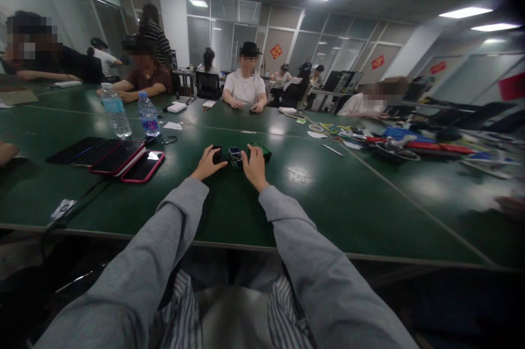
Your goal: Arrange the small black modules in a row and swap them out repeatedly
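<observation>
My left hand [207, 164] is curled around a small black block-like object [217, 154], its thumb stretched toward the right. Between my two hands a small electronic circuit board with a little screen [235, 156] rests on the green table. My right hand [256, 167] has its thumb close beside that board. Its fingers bend over the left side of a flat dark case with a bright green face [264, 151]; the hand covers part of the case, and its grip is partly hidden.
Several phones [143, 167] lie at the left, with a clear water bottle [116, 111] and a blue-capped bottle [148, 115] behind them. At the right are a white pen [333, 150] and a heap of cables and parts [394, 141]. A person [245, 86] sits opposite.
</observation>
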The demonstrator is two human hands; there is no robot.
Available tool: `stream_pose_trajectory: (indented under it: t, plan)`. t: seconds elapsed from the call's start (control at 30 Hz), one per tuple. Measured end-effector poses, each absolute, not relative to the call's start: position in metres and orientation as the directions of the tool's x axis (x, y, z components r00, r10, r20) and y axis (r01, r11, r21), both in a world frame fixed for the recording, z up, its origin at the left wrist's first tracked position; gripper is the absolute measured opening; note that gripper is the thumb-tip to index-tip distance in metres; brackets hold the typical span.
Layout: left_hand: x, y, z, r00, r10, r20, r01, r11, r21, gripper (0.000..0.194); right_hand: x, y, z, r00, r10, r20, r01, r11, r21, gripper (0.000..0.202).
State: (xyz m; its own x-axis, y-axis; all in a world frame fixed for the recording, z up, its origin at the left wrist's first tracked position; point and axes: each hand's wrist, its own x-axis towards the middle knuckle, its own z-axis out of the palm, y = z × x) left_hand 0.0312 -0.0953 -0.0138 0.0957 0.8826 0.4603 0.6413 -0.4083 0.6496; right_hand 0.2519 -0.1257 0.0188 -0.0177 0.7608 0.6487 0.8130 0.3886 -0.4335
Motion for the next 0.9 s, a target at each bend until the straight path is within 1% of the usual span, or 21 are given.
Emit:
stream_pose_trajectory:
  t: [0.1, 0.2, 0.37, 0.67, 0.9]
  plan:
    - [0.031, -0.095, -0.014, 0.107, 0.875, 0.473, 0.644, -0.423, 0.637, 0.070, 0.235, -0.134, 0.009, -0.210, 0.812, 0.544, 0.797, 0.465, -0.386, 0.057]
    - [0.031, -0.096, -0.013, 0.101, 0.876, 0.472, 0.645, -0.419, 0.639, 0.070, 0.233, -0.134, 0.003, -0.293, 0.827, 0.479, 0.792, 0.491, -0.363, 0.056]
    - [0.032, -0.097, -0.012, 0.095, 0.872, 0.480, 0.637, -0.424, 0.644, 0.069, 0.241, -0.129, 0.001, -0.282, 0.824, 0.492, 0.790, 0.490, -0.368, 0.054]
    - [0.033, -0.099, -0.010, 0.095, 0.883, 0.460, 0.642, -0.407, 0.649, 0.070, 0.241, -0.129, 0.002, -0.255, 0.800, 0.544, 0.847, 0.456, -0.274, 0.054]
    - [0.031, -0.096, -0.013, 0.094, 0.878, 0.469, 0.636, -0.415, 0.651, 0.071, 0.241, -0.136, 0.012, -0.289, 0.798, 0.529, 0.866, 0.454, -0.211, 0.056]
